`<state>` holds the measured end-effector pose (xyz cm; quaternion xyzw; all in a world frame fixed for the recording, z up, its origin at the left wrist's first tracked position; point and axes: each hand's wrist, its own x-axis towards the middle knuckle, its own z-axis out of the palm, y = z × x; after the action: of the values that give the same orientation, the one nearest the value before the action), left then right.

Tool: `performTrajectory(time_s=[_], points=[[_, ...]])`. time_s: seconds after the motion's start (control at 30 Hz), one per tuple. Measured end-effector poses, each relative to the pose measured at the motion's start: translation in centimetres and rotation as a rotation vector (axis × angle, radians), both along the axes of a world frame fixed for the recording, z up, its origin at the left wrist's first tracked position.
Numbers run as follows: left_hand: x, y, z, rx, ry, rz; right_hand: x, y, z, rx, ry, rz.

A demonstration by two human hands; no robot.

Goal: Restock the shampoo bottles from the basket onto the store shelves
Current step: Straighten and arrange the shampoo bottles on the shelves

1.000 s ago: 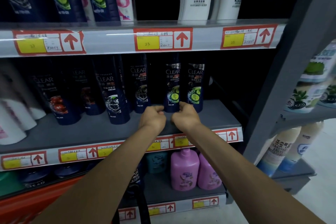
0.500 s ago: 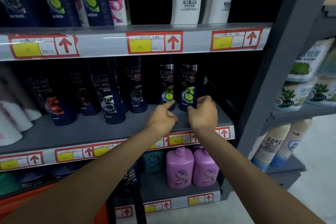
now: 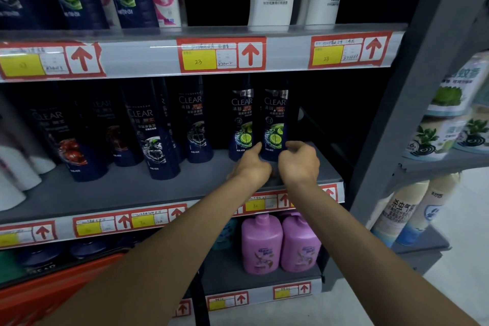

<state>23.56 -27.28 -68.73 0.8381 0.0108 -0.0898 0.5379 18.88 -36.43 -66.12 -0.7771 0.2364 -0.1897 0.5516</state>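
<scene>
At eight o'clock in the view, an edge of the orange basket (image 3: 39, 296), contents hidden. Along the middle shelf (image 3: 127, 190), from nine o'clock inward, a row of dark CLEAR bottles (image 3: 153, 145), upright. At the row's right end, two with lime labels: the left lime bottle (image 3: 242, 127), then the right lime bottle (image 3: 275, 124) just beside it at its three o'clock, both on the shelf, labels forward.

At the shelf's front, the left hand (image 3: 251, 169): index finger (image 3: 257, 146) out straight, tip against the right lime bottle's lower left edge, other fingers folded, holding nothing. Then the right hand (image 3: 301, 163) at the bottle's four o'clock, fingers curled narrow, one fingertip (image 3: 288, 144) at the lower right edge. Cannot tell whether pinching or only nudging.

Changed within the last second: no longer two fists bunched together at the shelf lip, but parted to flank the one bottle at its base, fingertips only. Reads as a final squaring-up of a bottle already placed, not a carry. Bare shelf at the bottle's three o'clock, so room for more. Next, probably: let go, then back down toward eight o'clock for another from the basket. Worth care on release: tall, narrow, easy to tip into the neighbour.
</scene>
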Motion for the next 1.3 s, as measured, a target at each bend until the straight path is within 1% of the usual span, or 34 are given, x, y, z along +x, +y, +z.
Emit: performTrajectory(time_s=[0.07, 0.2, 0.43, 0.63, 0.83, 0.97, 1.0, 1.07, 1.17, 1.3], points=[[0.1, 0.0, -0.4, -0.017, -0.001, 0.020, 0.0, -0.1, 0.0, 0.015, -0.006, 0.002], [-1.3, 0.1, 0.5, 0.022, -0.029, 0.028, 0.2, -0.3, 0.0, 0.020, -0.002, 0.024], [-1.2, 0.5, -0.2, 0.043, -0.079, 0.019, 0.4, -0.3, 0.2, 0.021, 0.009, 0.098], [-1.6, 0.3, 0.1, 0.115, -0.058, 0.019, 0.6, 0.1, 0.3, -0.010, 0.020, 0.151], [-2.0, 0.2, 0.7, 0.227, -0.105, 0.026, 1.2, 0.0, 0.0, -0.027, 0.015, 0.161], [-2.2, 0.5, 0.8, 0.172, -0.148, 0.012, 1.4, -0.1, -0.4, -0.034, 0.006, 0.130], [-2.4, 0.6, 0.9, 0.200, -0.178, 0.017, 1.4, -0.2, -0.5, -0.043, 0.008, 0.109], [-2.8, 1.2, 1.1, 0.269, -0.207, 0.099, 1.5, -0.1, -0.7, -0.059, 0.008, 0.065], [-2.8, 2.4, 1.8, 0.317, -0.173, 0.281, 1.6, -0.1, -0.9, -0.089, 0.011, 0.038], [-1.5, 4.6, 1.9, 0.453, -0.189, 0.340, 1.6, 0.1, -0.8, -0.192, 0.033, -0.001]])
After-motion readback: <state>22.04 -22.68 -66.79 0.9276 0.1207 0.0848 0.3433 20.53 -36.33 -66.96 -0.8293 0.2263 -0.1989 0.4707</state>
